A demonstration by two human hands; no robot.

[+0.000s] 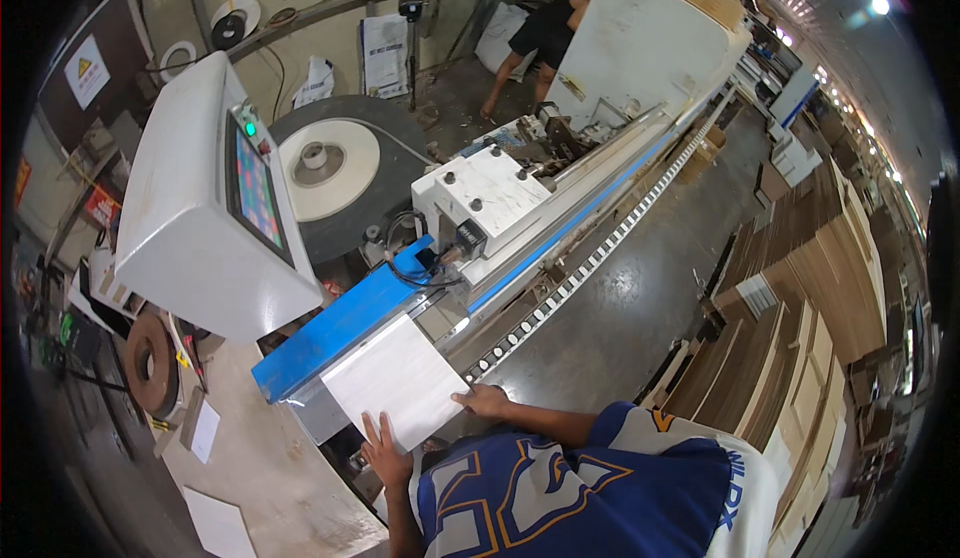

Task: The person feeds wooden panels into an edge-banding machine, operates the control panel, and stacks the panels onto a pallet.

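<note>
A white rectangular board (395, 378) lies at the infeed end of a long machine, its far-left edge along a blue guide fence (345, 328). On its near edge rests my left hand (384, 455), fingers stretched and spread flat on top. My right hand (484, 401) grips the board's right edge near the corner, with some of its fingers hidden beneath. Just beyond the board are a belt-like track of pale pads (550, 303) and a white machine block (485, 198) with dark knobs.
At the left stands a control cabinet with a lit screen (262, 193). Behind it is a large roll of white banding (325, 173). A worktable (260, 458) holds loose white pieces. Stacked brown panels (800, 268) stand at the right. Another person (545, 38) bends down behind the machine.
</note>
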